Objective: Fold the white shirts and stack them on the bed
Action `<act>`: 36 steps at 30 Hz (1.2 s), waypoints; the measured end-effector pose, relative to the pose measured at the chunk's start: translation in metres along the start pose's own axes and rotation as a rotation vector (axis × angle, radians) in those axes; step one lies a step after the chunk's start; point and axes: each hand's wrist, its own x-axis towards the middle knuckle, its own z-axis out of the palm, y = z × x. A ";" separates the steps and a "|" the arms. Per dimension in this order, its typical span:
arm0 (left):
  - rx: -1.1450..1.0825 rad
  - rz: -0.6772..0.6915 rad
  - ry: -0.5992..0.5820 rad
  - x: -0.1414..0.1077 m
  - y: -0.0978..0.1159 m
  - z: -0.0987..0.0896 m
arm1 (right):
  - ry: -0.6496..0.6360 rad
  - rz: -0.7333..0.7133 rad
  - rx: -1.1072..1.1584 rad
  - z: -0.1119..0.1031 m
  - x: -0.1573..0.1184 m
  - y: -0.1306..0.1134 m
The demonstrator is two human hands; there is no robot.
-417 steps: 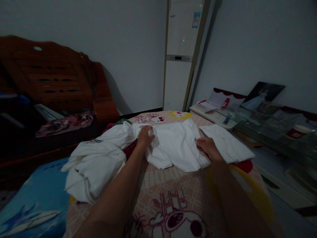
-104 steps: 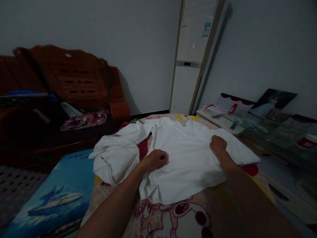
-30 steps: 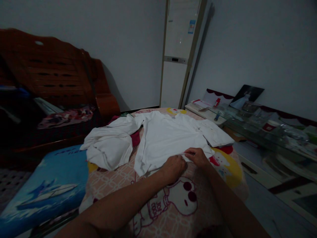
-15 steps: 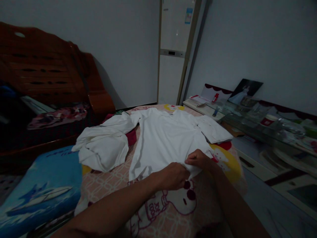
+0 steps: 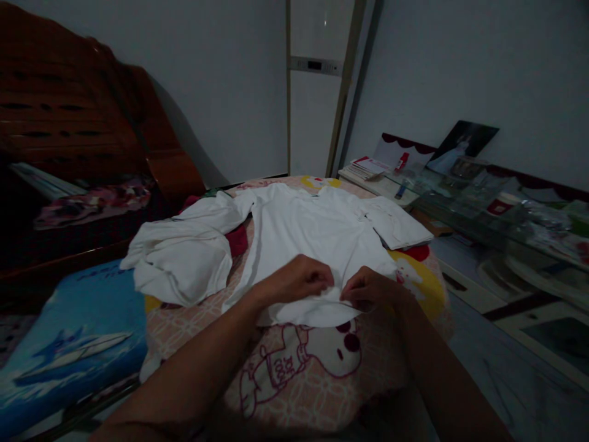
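Note:
A white shirt (image 5: 304,227) lies spread on a round surface covered by a pink patterned cloth (image 5: 313,393), its hem towards me. My left hand (image 5: 306,277) is closed on the shirt near the hem, fingers curled inward. Close beside it, my right hand (image 5: 368,287) pinches the hem's edge, where the fabric is lifted and bunched. Part of the hem hangs in a loose fold below both hands. The fingertips are partly hidden by the knuckles and the cloth.
A crumpled white garment (image 5: 184,258) lies to the left, and a folded white garment (image 5: 400,227) to the right. A blue printed cushion (image 5: 87,337) and a wooden sofa (image 5: 78,116) stand left. On the right is a glass-topped cabinet (image 5: 464,227) with a cup (image 5: 501,204) and papers (image 5: 368,167).
My left hand has moved up and left over the shirt, away from the hem's lower edge. The hem between the hands is now lifted and folded. The camera view has tilted down.

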 end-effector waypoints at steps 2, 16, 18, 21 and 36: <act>0.119 -0.113 0.113 -0.007 -0.013 -0.022 | -0.039 0.020 0.005 0.002 0.001 -0.002; 0.405 -0.673 0.269 -0.071 -0.087 -0.098 | 0.240 -0.228 -0.493 0.017 0.032 -0.043; 0.382 -0.650 0.257 -0.070 -0.086 -0.097 | 0.379 -0.255 -0.624 0.009 0.044 -0.047; 0.328 -0.565 0.216 -0.061 -0.083 -0.088 | 0.443 -0.262 -0.716 -0.006 0.064 -0.043; 0.435 -0.094 0.222 0.000 -0.079 -0.006 | 0.559 -0.166 -1.161 -0.028 0.184 -0.044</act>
